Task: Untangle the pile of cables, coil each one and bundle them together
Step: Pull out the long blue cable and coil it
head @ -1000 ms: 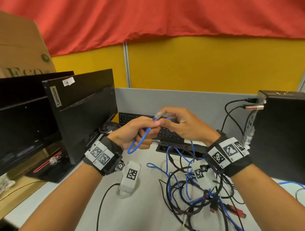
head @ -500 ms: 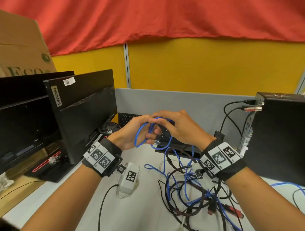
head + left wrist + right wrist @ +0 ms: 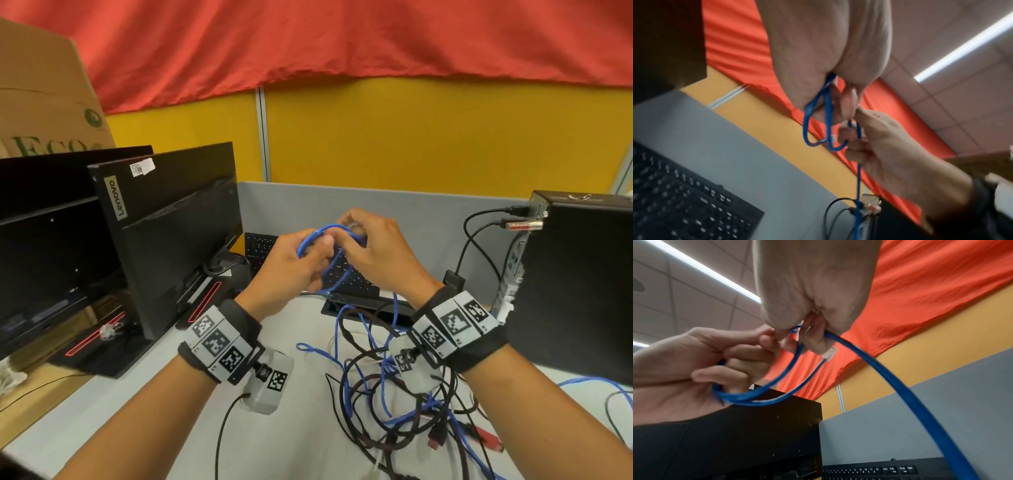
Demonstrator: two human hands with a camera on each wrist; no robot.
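1. Yellow partition panels under a red cloth back a pale grey counter [image 3: 291, 445], above which both hands meet.
2. Left hand [image 3: 291, 270] has its fingers curled round small loops of a thin blue network cable [image 3: 337, 270], thumb pressed on top of them.
3. Right hand [image 3: 373, 253] pinches the same blue cable at the top of the loops; in the right wrist view a clear plastic plug [image 3: 829, 353] at the cable's end sticks out just below its fingers [image 3: 813, 339].
4. From the right hand the blue cable drops down to a tangled pile of black, blue and red-tipped cables [image 3: 411, 411] lying on the counter below the right wrist.
5. Behind the hands lies a black keyboard [image 3: 260, 248] against a grey divider.
6. Left of the hands stands a black Lenovo monitor [image 3: 171, 222], seen from its back.
7. At the right stands a black computer case [image 3: 582, 274] with cables plugged into it.
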